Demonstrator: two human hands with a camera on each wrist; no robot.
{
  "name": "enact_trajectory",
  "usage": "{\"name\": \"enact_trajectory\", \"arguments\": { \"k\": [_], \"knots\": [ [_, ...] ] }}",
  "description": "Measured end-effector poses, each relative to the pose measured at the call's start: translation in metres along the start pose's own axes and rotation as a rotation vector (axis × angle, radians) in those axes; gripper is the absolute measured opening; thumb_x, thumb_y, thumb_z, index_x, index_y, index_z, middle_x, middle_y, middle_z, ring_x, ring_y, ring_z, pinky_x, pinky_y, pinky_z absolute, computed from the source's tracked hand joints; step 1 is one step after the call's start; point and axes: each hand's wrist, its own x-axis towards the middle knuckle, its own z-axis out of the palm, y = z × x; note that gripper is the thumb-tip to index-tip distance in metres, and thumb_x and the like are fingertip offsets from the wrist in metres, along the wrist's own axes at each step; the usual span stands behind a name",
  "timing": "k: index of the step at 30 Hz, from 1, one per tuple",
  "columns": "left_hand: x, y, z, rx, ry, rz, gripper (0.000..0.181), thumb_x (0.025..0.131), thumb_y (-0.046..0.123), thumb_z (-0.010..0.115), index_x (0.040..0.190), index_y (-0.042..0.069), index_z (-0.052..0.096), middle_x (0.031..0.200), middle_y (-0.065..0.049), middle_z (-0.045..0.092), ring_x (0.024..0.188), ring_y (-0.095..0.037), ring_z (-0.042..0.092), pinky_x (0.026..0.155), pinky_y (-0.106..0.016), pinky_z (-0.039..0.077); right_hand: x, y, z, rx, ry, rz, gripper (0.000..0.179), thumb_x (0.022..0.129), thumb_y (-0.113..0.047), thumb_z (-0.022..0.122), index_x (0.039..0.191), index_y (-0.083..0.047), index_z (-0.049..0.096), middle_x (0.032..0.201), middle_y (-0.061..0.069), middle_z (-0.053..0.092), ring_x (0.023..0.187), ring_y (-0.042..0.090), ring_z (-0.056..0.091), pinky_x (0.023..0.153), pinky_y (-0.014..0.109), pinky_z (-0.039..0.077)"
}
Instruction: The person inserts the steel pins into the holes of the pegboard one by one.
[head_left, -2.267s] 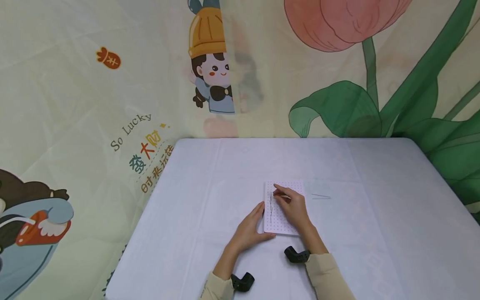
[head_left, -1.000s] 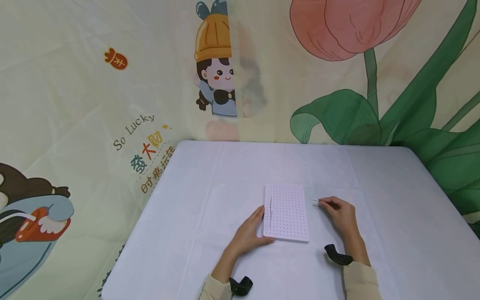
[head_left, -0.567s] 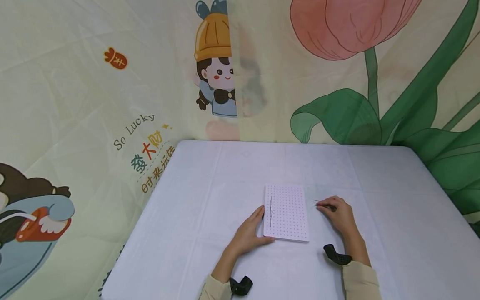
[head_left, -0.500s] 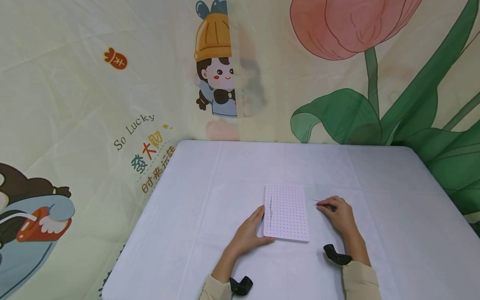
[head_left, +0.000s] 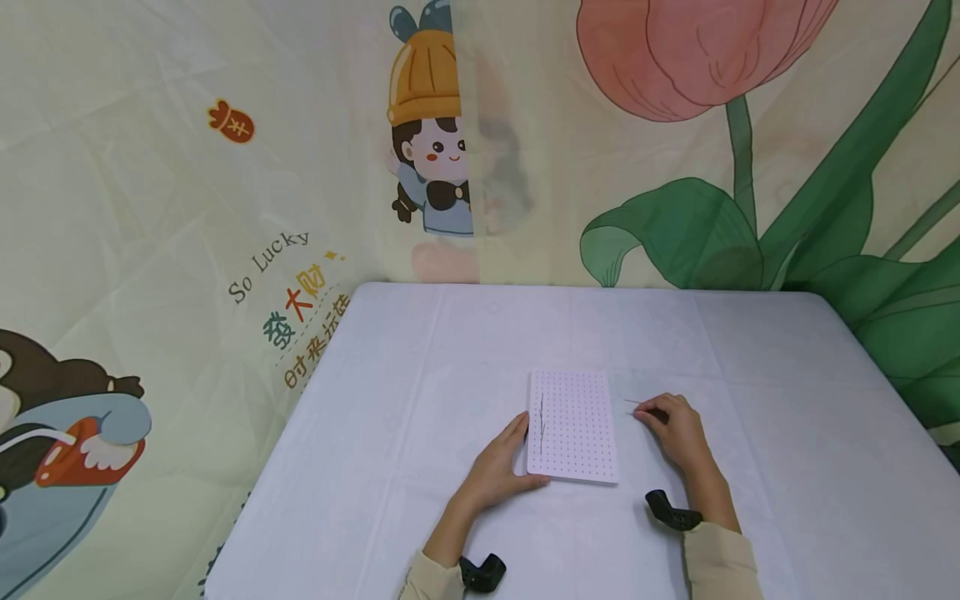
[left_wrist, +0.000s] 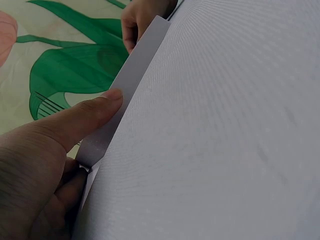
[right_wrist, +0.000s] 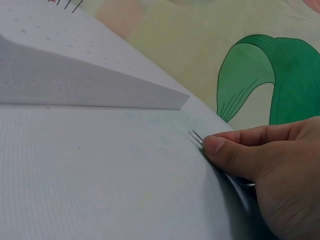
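A white board with a grid of small holes (head_left: 577, 425) lies on the white table. My left hand (head_left: 491, 469) holds its near left corner, the thumb along the near edge and the fingers at the left side. Several thin metal pins (right_wrist: 77, 6) stand upright in a row along the board's left side. Right of the board, my right hand (head_left: 678, 429) pinches at a thin metal pin (right_wrist: 198, 135) low over the table, thumb against index finger. Two thin tips show past the fingertips in the right wrist view; whether both are gripped is unclear.
The white tablecloth (head_left: 375, 433) spreads around the board on all sides. A black wrist camera (head_left: 483, 573) sits at the left cuff, another black wrist camera (head_left: 672, 510) at the right. Behind the table hangs a printed backdrop (head_left: 525, 167).
My right hand has left the board's upper left part and come to the loose pins at the right. Lately its fingertips have shifted only slightly. My left hand keeps its place on the board.
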Motion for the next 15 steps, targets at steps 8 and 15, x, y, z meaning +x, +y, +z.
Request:
{"name": "enact_trajectory", "arguments": {
  "k": [8,15],
  "knots": [
    [-0.001,0.0,0.0,0.015,0.009,0.025,0.102,0.073,0.051,0.072,0.146,0.004,0.021,0.15,-0.008,0.023,0.135,-0.023,0.027,0.106,-0.038,0.029,0.006,-0.013,0.004,0.15,0.1,0.0,0.01,0.084,-0.015,0.067,0.087,-0.005,0.068,0.083,0.003,0.063,0.076,0.012,0.05,0.064,0.018,0.04],
    [0.0,-0.001,-0.001,0.014,-0.005,0.008,0.101,0.073,0.051,0.072,0.147,0.006,0.02,0.151,-0.005,0.022,0.135,-0.021,0.025,0.107,-0.036,0.027,0.016,-0.046,0.025,0.344,0.066,0.107,0.026,0.091,-0.028,0.058,0.096,-0.003,0.063,0.091,0.007,0.063,0.081,0.015,0.054,0.067,0.014,0.044]
  ]
}}
